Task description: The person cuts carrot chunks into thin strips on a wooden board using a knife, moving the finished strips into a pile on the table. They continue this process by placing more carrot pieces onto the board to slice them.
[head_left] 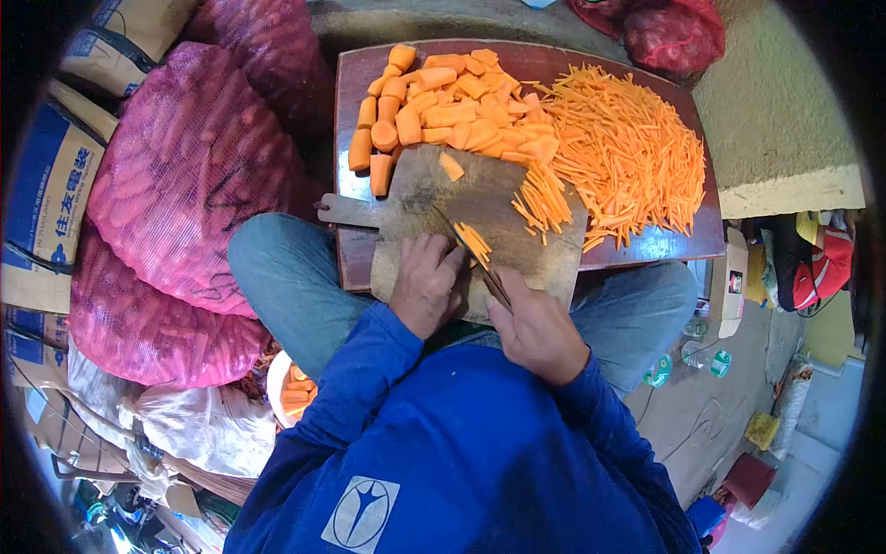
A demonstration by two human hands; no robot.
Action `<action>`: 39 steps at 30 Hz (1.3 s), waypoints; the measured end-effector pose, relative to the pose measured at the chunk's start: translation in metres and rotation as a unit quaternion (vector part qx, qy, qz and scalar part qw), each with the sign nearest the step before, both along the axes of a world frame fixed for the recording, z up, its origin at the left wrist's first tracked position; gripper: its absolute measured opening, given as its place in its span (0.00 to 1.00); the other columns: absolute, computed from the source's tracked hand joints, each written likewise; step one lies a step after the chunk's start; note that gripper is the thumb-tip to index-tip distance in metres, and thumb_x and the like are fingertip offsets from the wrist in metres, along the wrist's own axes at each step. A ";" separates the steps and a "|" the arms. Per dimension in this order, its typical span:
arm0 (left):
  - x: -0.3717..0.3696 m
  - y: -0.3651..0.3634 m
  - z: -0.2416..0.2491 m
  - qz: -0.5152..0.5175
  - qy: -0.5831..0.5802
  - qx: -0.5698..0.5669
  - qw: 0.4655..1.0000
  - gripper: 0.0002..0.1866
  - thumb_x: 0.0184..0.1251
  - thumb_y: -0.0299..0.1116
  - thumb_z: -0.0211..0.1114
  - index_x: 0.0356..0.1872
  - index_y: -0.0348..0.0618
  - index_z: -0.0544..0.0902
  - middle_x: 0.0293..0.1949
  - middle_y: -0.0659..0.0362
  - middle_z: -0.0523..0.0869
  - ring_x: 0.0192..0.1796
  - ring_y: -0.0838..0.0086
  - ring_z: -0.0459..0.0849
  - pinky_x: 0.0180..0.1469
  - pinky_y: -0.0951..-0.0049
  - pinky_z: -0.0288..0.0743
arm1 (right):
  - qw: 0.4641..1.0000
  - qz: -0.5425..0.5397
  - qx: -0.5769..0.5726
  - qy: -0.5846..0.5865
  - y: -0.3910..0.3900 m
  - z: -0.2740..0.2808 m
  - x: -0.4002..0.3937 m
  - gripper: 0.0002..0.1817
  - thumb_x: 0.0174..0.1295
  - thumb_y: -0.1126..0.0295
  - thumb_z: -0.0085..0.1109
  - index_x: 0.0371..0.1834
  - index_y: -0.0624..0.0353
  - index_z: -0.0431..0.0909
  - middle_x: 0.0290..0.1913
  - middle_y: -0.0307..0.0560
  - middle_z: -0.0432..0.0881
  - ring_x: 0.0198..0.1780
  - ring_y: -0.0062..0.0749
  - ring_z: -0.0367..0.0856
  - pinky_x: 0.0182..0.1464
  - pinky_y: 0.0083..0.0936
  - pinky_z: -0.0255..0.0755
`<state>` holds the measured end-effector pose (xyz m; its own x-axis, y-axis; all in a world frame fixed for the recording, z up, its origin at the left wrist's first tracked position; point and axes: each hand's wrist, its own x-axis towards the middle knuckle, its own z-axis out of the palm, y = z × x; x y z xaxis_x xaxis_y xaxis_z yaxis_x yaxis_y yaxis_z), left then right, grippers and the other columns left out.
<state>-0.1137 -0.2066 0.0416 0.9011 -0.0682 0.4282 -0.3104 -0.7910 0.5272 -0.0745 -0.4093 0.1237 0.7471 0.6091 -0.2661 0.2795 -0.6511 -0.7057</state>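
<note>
My right hand [540, 323] is wrapped round the handle of a dark knife [459, 234], whose blade points up and left over a worn wooden board [429, 198]. The fingers of my left hand [427, 282] are curled down on the board beside the blade; what lies under them is hidden. Fresh carrot sticks [474, 245] lie just right of the blade. More cut sticks [543, 201] and one carrot slice [450, 167] rest farther up the board. Behind it are thick carrot pieces [449, 114] and a large heap of thin carrot strips [637, 148].
The board sits on a low reddish table [660, 246]. Pink mesh sacks of carrots [185, 185] stand at the left, near a white container [279, 383] holding carrot pieces. A red mesh bag [674, 35] lies beyond the table. Boxes and jars stand on the floor at right.
</note>
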 end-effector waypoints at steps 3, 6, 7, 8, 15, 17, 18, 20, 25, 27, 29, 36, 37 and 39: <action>0.001 -0.001 -0.002 -0.001 -0.017 -0.001 1.000 0.22 0.50 0.23 0.73 0.51 0.37 0.88 0.43 0.50 0.80 0.48 0.52 0.79 0.50 0.53 0.69 | 1.000 0.000 0.006 -0.006 0.000 -0.001 0.002 0.16 0.79 0.63 0.58 0.61 0.60 0.69 0.36 0.76 0.87 0.41 0.80 0.86 0.44 0.71 0.76; 0.002 0.002 -0.004 -0.004 -0.014 0.000 1.000 0.22 0.49 0.23 0.73 0.50 0.37 0.88 0.43 0.50 0.79 0.48 0.52 0.79 0.50 0.53 0.69 | 0.999 -0.002 0.041 -0.010 -0.004 0.003 -0.003 0.16 0.79 0.62 0.58 0.60 0.60 0.69 0.37 0.75 0.87 0.41 0.80 0.86 0.44 0.71 0.76; 0.000 0.002 -0.004 -0.007 -0.010 0.000 1.000 0.22 0.48 0.23 0.73 0.50 0.37 0.88 0.43 0.50 0.80 0.48 0.52 0.79 0.50 0.53 0.69 | 0.999 0.000 0.040 -0.006 -0.002 0.002 -0.004 0.16 0.79 0.62 0.58 0.60 0.60 0.69 0.37 0.75 0.87 0.41 0.80 0.86 0.44 0.71 0.76; -0.001 0.001 -0.005 -0.006 -0.007 -0.002 1.000 0.22 0.48 0.23 0.73 0.50 0.37 0.88 0.43 0.50 0.80 0.48 0.52 0.79 0.50 0.53 0.69 | 1.000 0.001 0.023 -0.009 0.002 0.001 -0.004 0.16 0.79 0.62 0.57 0.60 0.60 0.69 0.37 0.75 0.87 0.42 0.80 0.86 0.45 0.71 0.76; 0.001 -0.001 -0.006 0.012 -0.019 0.012 1.000 0.22 0.46 0.24 0.73 0.48 0.35 0.88 0.42 0.49 0.79 0.48 0.51 0.79 0.51 0.53 0.70 | 0.998 0.004 0.054 -0.030 -0.001 0.002 -0.002 0.15 0.80 0.62 0.57 0.58 0.60 0.70 0.36 0.75 0.87 0.41 0.79 0.86 0.45 0.71 0.76; -0.002 0.000 -0.007 0.011 -0.005 0.006 1.000 0.21 0.46 0.23 0.73 0.47 0.35 0.88 0.42 0.49 0.79 0.48 0.51 0.79 0.51 0.53 0.70 | 1.000 0.004 0.026 -0.016 0.003 0.003 -0.003 0.14 0.80 0.62 0.57 0.58 0.60 0.70 0.36 0.75 0.87 0.41 0.79 0.86 0.45 0.71 0.76; -0.002 0.000 -0.009 0.011 -0.011 0.002 1.000 0.20 0.47 0.23 0.73 0.46 0.36 0.88 0.42 0.49 0.79 0.47 0.51 0.79 0.50 0.52 0.70 | 1.000 0.000 0.000 -0.007 0.004 0.004 -0.004 0.14 0.80 0.62 0.57 0.57 0.60 0.70 0.36 0.76 0.87 0.41 0.79 0.86 0.45 0.71 0.76; -0.001 -0.002 -0.012 0.010 -0.024 0.000 1.000 0.19 0.47 0.23 0.73 0.44 0.36 0.88 0.42 0.49 0.79 0.47 0.50 0.79 0.50 0.52 0.70 | 1.000 -0.002 -0.016 -0.002 0.008 0.006 -0.001 0.14 0.79 0.65 0.58 0.59 0.61 0.71 0.37 0.74 0.87 0.42 0.78 0.86 0.44 0.68 0.76; -0.001 0.000 -0.012 0.013 -0.035 -0.025 0.999 0.15 0.51 0.22 0.74 0.43 0.35 0.87 0.41 0.48 0.80 0.47 0.49 0.79 0.49 0.51 0.71 | 1.000 0.002 0.005 -0.019 0.005 0.007 -0.006 0.16 0.78 0.67 0.59 0.62 0.61 0.72 0.36 0.74 0.86 0.43 0.76 0.86 0.44 0.64 0.76; -0.002 -0.001 -0.013 0.020 -0.037 -0.029 0.999 0.13 0.52 0.22 0.74 0.41 0.35 0.87 0.41 0.48 0.80 0.46 0.49 0.79 0.49 0.52 0.71 | 1.000 0.004 -0.018 0.013 0.006 0.004 -0.007 0.15 0.80 0.62 0.56 0.59 0.60 0.69 0.37 0.78 0.86 0.42 0.81 0.86 0.45 0.71 0.76; -0.001 -0.003 -0.014 0.021 -0.045 -0.032 0.998 0.12 0.53 0.22 0.75 0.40 0.35 0.87 0.40 0.48 0.80 0.45 0.50 0.80 0.49 0.52 0.71 | 1.000 0.004 -0.014 -0.007 0.004 -0.001 -0.007 0.15 0.79 0.63 0.57 0.60 0.60 0.70 0.37 0.76 0.87 0.42 0.80 0.86 0.45 0.70 0.77; 0.003 -0.002 -0.010 0.024 -0.046 -0.075 0.996 0.08 0.57 0.22 0.76 0.37 0.36 0.87 0.38 0.51 0.83 0.42 0.52 0.81 0.47 0.54 0.72 | 0.991 -0.071 0.113 -0.030 -0.007 0.006 0.005 0.16 0.78 0.66 0.61 0.63 0.61 0.76 0.37 0.71 0.87 0.42 0.75 0.87 0.44 0.61 0.78; 0.005 -0.002 -0.009 0.025 -0.055 -0.071 0.996 0.07 0.58 0.21 0.77 0.36 0.36 0.88 0.37 0.51 0.83 0.41 0.53 0.81 0.45 0.54 0.72 | 0.990 -0.074 0.113 -0.031 -0.008 0.008 0.004 0.16 0.78 0.66 0.61 0.63 0.61 0.76 0.37 0.71 0.87 0.42 0.75 0.87 0.44 0.61 0.78; 0.003 -0.003 -0.002 0.070 -0.047 -0.134 0.987 0.06 0.59 0.20 0.77 0.36 0.35 0.88 0.37 0.50 0.85 0.40 0.53 0.84 0.43 0.57 0.76 | 0.993 -0.044 0.107 0.011 -0.007 0.010 -0.002 0.17 0.78 0.66 0.60 0.64 0.61 0.76 0.37 0.73 0.86 0.44 0.75 0.87 0.45 0.59 0.79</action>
